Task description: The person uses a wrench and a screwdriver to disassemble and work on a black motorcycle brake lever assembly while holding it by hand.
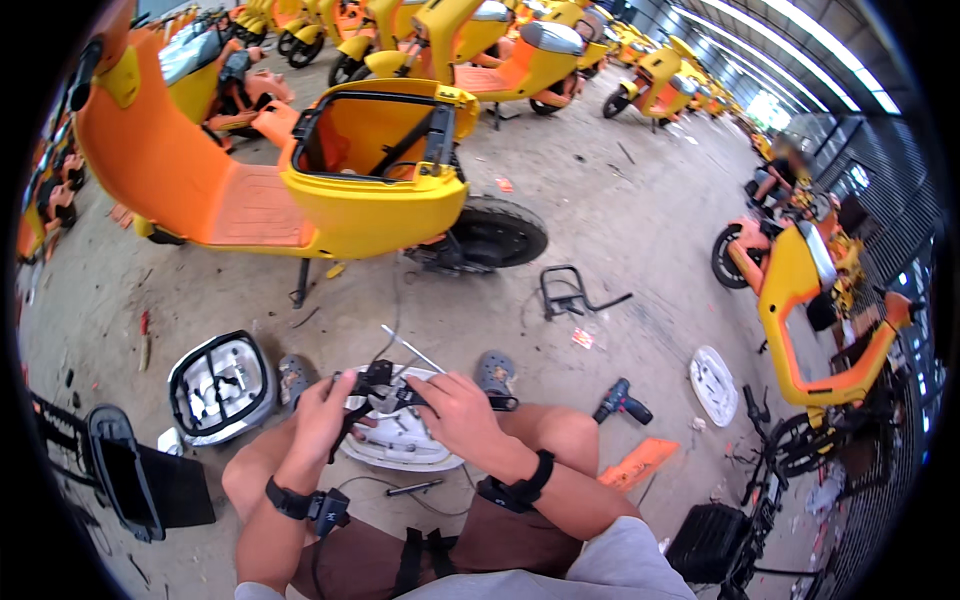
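**Black fitting (376, 376) gripped above a white shell (400, 449)**

The fingers of the left hand (325, 412) are clamped on the black fitting, its darker lower strip hanging beside the palm. The fingers of the right hand (462, 412) are closed on a dark piece (406, 396) close by. A dark rounded end (504, 403) is seen past that hand; whether it belongs to the same object cannot be told.

The fitting is held in front of the knees, over the far part of the shell. It is judged to be light and stiff, probably hard plastic or metal, with little slip expected on dry skin. Its thicker body is best pinched, and thin projections, which could be snapped, are best left unloaded. It is compact, dark and irregular in outline; finer detail is hidden by the fingers.

Beneath, the shell is seen as a rounded, shallow form with its ribbed face upward. A pale thin rod (412, 349) is seen slanting beyond it. Farther out, a drill (622, 402) is laid on the floor (600, 345), and a yellow-and-orange scooter (385, 215) is parked ahead.
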Action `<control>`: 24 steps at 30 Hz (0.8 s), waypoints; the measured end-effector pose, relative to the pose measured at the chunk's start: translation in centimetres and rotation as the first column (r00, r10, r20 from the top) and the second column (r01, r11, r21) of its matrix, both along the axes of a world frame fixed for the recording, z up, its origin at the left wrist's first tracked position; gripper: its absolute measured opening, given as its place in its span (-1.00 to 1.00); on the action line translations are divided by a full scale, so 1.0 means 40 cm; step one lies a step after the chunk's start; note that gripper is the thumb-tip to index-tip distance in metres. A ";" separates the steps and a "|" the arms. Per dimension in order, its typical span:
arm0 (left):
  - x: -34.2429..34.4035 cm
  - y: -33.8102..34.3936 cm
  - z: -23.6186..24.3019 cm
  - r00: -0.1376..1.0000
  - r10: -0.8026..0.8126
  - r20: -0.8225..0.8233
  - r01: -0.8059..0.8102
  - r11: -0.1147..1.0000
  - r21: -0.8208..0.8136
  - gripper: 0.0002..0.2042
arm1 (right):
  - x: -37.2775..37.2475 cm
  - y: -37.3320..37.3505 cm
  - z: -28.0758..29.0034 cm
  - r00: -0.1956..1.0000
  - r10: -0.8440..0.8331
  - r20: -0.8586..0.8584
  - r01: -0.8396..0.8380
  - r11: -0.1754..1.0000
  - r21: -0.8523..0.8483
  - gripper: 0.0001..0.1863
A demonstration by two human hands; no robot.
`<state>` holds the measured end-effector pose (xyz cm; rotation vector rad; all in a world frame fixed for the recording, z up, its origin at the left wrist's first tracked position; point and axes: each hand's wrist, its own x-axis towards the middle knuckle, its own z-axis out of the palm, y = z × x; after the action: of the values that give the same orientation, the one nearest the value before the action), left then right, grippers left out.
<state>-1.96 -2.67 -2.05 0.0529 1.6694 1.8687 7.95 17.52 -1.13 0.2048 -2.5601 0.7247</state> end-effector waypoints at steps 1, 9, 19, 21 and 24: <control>-0.001 -0.005 0.009 1.000 -0.006 0.026 0.005 0.999 0.038 -0.54 | -0.005 -0.001 0.001 1.000 0.003 0.003 -0.003 1.000 0.004 -0.54; -0.016 -0.023 -0.009 0.975 0.076 0.211 -0.162 0.887 0.432 -0.71 | 0.000 0.008 0.041 0.999 0.022 -0.040 -0.026 0.993 -0.119 -0.56; 0.012 -0.031 0.025 0.986 0.100 -0.130 -0.034 0.901 0.433 -0.58 | -0.006 -0.016 0.086 0.771 0.395 0.499 0.112 0.687 -0.718 -0.70; 0.015 -0.025 0.024 0.982 0.118 -0.149 -0.046 0.909 0.413 -0.57 | -0.005 -0.018 0.073 0.762 0.422 0.490 0.126 0.647 -0.752 -0.69; 0.016 -0.028 0.019 0.975 0.128 -0.181 -0.046 0.917 0.397 -0.54 | -0.005 -0.013 0.059 0.722 0.468 0.510 0.159 0.604 -0.781 -0.70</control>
<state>-1.34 -3.79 -1.31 0.3507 1.4169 2.3082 7.76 17.01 1.25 -0.1654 -2.5083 2.3138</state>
